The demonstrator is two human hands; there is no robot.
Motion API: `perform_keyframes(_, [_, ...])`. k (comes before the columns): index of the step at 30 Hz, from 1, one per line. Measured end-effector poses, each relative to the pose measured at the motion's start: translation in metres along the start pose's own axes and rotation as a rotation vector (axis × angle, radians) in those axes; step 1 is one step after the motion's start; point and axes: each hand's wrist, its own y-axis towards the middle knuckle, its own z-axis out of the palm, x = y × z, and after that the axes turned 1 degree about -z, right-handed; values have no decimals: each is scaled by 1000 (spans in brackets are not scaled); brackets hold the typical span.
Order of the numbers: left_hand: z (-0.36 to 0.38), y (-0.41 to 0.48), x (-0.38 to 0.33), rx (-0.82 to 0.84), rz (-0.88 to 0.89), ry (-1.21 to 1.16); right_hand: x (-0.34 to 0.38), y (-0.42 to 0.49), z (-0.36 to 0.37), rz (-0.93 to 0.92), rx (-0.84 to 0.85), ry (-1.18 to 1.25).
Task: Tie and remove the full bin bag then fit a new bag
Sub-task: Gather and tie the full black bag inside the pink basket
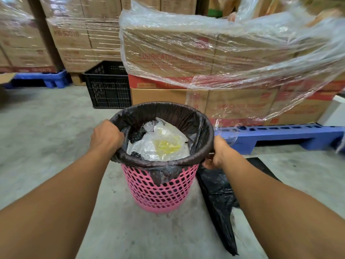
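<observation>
On a concrete floor (37, 128), far left: one blue pallet (43, 79) under stacked, film-wrapped cartons (69, 38). Right of it, one black slatted crate (110, 85). Centre, near: one pink mesh bin (162, 189), upright, lined with one full black bin bag (168, 111), with the edge rolled over the rim. Inside, crumpled clear plastic (164, 144) with a yellow smear, plus dark scraps (137, 135). Two bare hands on that rolled edge: left hand (106, 136) at the left side, fingers curled over the rim and into the bag, gripping it; right hand (216, 154) at the near right side, fingers hooked under the roll, clasping it. Just right of the bin, flat on the floor, one spare black bag (218, 202), touching the base or merely beside it, impossible to tell which. Far right, a second blue pallet (280, 133) beneath more cartons, draped in loose stretch film (224, 34).
</observation>
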Motion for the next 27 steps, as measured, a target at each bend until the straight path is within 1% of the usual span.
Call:
perform_keyframes(3, [0, 1, -1, 22, -11, -18, -8, 7, -2, 118, -7, -39])
perform_keyframes(5, [0, 0, 0, 24, -12, -48, -16, 13, -2, 159, 3, -69])
perform_keyframes(7, [0, 0, 2, 14, -11, -74, -18, 14, -1, 148, 20, -103])
perform_keyframes(9, [1, -1, 3, 2, -10, -96, -14, 13, -1, 93, -8, -126])
perform_keyframes(12, [1, -2, 4, -11, -10, -141, -2, 5, -3, 20, -25, -26])
perform_keyframes(14, [1, -1, 4, -23, -17, -167, 15, -2, -6, -88, -34, 165])
perform_keyframes(16, [0, -2, 4, -34, -20, -182, 38, -10, -7, -262, -112, 333])
perform_keyframes(17, [0, -3, 3, -41, -21, -191, 49, -15, -5, -370, -156, 344])
perform_keyframes(19, [-1, -5, 3, -43, -37, -214, 67, -31, 8, -555, -146, 245])
perform_keyframes(21, [-1, -5, 4, -43, -66, -243, 75, -52, 34, -662, -21, 115])
perform_keyframes(22, [-1, -6, 3, -49, -78, -257, 77, -64, 48, -721, 73, 53])
perform_keyframes(25, [-2, -11, 2, -108, -120, -339, 79, -99, 85, -900, 441, -89])
perform_keyframes(26, [-2, -14, 1, -125, -144, -394, 79, -108, 94, -930, 528, -118])
perform_keyframes(27, [-2, -14, 3, -122, -196, -477, 78, -114, 100, -951, 567, -144])
